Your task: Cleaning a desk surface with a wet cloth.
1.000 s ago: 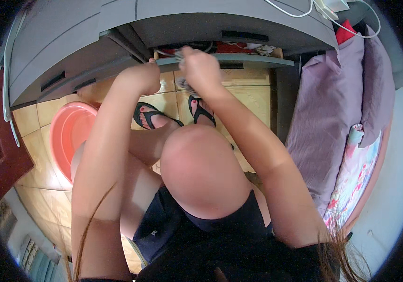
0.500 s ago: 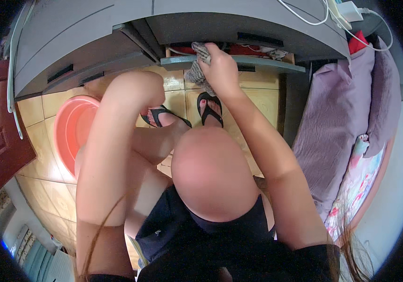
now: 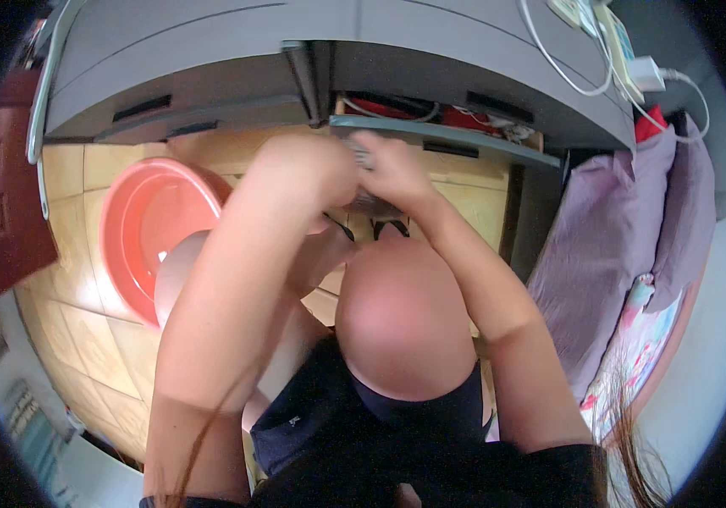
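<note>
A grey rag [image 3: 364, 155] with a mottled pattern is bunched between my hands, just in front of an open drawer [image 3: 456, 135]. My right hand [image 3: 398, 176] is closed round the rag, and part of the cloth hangs blurred below it. Right beside it, my left hand [image 3: 325, 173] meets the rag's left side. The left hand's fingers are hidden and smeared by motion. Inside the drawer lie red things and a dark cable [image 3: 392, 110].
A pink plastic basin [image 3: 126, 254] stands on the tiled floor [image 3: 71, 271] to the left. A grey cabinet [image 3: 210, 85] spans the far side. To the right lies purple bedding [image 3: 591, 245]; a white charger with its cable [image 3: 649, 74] sits at the far right.
My right hand has drawn the rag back from the drawer toward me. The left hand has moved right to meet it. The view has shifted slightly.
</note>
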Action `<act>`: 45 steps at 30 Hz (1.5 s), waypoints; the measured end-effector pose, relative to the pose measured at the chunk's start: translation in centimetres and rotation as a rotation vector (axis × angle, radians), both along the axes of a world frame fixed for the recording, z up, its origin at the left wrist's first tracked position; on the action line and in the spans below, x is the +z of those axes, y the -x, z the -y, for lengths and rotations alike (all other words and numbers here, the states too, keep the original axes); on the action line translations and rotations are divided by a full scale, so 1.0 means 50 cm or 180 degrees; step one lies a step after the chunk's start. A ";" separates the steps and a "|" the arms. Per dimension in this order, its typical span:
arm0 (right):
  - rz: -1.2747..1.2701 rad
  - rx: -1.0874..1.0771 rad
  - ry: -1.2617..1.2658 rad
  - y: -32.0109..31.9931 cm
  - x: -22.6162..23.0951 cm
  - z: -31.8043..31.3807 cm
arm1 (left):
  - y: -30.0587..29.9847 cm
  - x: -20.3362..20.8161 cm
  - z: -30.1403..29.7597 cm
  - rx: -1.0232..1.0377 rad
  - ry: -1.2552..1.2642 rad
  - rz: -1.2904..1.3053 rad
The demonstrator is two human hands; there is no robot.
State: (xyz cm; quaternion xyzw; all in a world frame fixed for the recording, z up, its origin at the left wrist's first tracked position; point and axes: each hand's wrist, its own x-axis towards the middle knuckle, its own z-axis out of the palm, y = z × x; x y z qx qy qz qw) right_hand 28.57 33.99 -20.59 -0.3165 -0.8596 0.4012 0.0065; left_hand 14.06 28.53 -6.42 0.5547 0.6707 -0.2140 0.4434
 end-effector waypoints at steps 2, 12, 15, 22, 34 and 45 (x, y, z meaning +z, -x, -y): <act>0.0522 -0.0767 -0.0268 -0.080 -0.019 -0.027 | -0.019 0.007 -0.006 -0.0031 -0.0194 0.0019; 0.0186 -0.0902 -0.0422 -0.059 -0.050 -0.150 | -0.069 0.059 0.012 0.0334 -0.0713 0.0238; 0.0588 -0.0413 -0.0543 -0.020 -0.020 -0.175 | -0.073 0.095 0.025 0.0601 -0.0898 0.0326; -0.0078 0.0151 -0.0356 0.100 0.376 -0.003 | -0.036 0.267 0.183 0.0525 -0.2554 -0.0066; -0.1864 -0.0060 0.0848 0.220 0.397 0.184 | 0.132 0.054 0.381 0.2497 -0.5050 0.0453; -0.0416 0.0390 0.0090 0.325 0.362 0.239 | 0.175 -0.048 0.398 0.4808 -0.4241 0.2209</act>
